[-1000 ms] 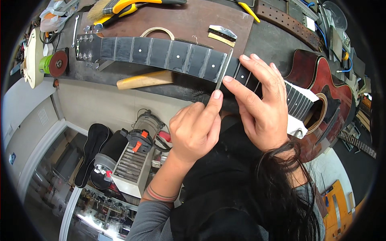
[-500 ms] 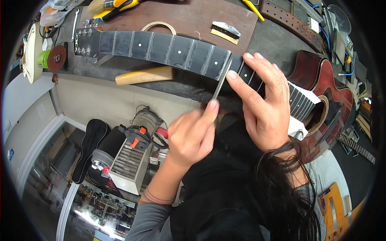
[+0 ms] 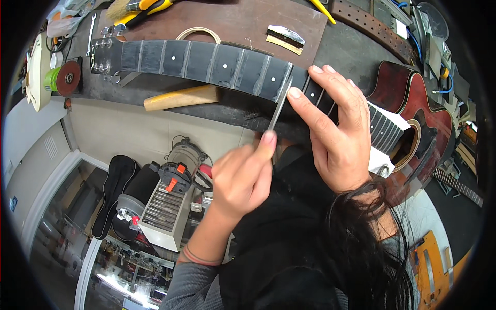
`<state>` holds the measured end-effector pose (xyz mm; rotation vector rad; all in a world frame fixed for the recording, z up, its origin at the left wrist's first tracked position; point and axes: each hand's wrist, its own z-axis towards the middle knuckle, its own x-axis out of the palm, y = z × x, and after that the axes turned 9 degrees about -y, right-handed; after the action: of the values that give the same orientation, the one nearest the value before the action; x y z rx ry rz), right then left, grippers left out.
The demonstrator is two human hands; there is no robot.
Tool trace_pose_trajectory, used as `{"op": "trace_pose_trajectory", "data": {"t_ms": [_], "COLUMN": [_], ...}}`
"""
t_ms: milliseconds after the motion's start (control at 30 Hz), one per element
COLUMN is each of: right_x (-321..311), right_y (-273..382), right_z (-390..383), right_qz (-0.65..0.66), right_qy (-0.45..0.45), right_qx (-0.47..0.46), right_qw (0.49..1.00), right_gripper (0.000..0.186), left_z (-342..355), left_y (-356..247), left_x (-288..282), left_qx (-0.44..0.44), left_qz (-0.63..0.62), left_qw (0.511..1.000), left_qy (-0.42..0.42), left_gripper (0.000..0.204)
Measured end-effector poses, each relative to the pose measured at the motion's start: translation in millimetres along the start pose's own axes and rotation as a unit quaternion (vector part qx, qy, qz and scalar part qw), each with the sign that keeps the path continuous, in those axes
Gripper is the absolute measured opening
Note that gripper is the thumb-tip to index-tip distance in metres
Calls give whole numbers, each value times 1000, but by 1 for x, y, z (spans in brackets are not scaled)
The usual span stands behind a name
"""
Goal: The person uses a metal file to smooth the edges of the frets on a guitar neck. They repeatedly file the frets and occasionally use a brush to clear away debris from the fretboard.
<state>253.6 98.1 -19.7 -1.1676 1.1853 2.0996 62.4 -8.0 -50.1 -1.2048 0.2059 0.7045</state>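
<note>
A guitar neck (image 3: 206, 64) with a dark fretboard, its upper frets masked, lies across the bench. My left hand (image 3: 243, 175) is closed, somewhat blurred, on a thin metal file (image 3: 279, 111), which slants up to a fret below my right fingertips. My right hand (image 3: 336, 129) has its fingers apart, fingertips resting at the fretboard beside the file. The red guitar body (image 3: 430, 119) is on the right, with white paper (image 3: 387, 113) around the lower frets.
Behind lie a brown board (image 3: 237, 18), a bridge-shaped metal piece (image 3: 284, 39), brush (image 3: 124, 13) and wrench (image 3: 91, 33). A wooden handle (image 3: 181, 98) lies below the neck. At left are a sanding disc (image 3: 68, 75) and cream body (image 3: 36, 72); a vacuum (image 3: 181, 160) stands below.
My left hand has moved down and leftward, drawing the file along with it away from the fret. My right hand stays nearly in place.
</note>
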Motion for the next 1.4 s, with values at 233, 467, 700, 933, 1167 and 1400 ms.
{"op": "trace_pose_trajectory", "data": {"t_ms": [233,467,700,933,1167,1400], "right_x": [0,2,2,-5,2,2], "right_y": [-3,0,0,1,-3,-4], "right_z": [0,1,-1,2,-2,-3], "right_qz": [2,-3,1,10,2,10], "right_qy": [-6,-7,2,25,-2,-6], "right_qx": [0,4,-2,10,-5,-10], "right_qw": [1000,1000,1000,1000,1000,1000], "right_gripper": [50,51,54,67,50,47], "left_z": [5,41,-8,2,-24,-19], "left_y": [4,9,4,8,2,6], "left_x": [6,27,1,9,-18,-12], "left_qx": [13,2,-17,9,21,10], "left_qz": [0,-40,-33,-21,-24,-18], "left_qw": [1000,999,999,1000,999,1000], "left_qy": [5,-3,-8,-3,16,19], "left_gripper": [54,51,57,57,44,47]}}
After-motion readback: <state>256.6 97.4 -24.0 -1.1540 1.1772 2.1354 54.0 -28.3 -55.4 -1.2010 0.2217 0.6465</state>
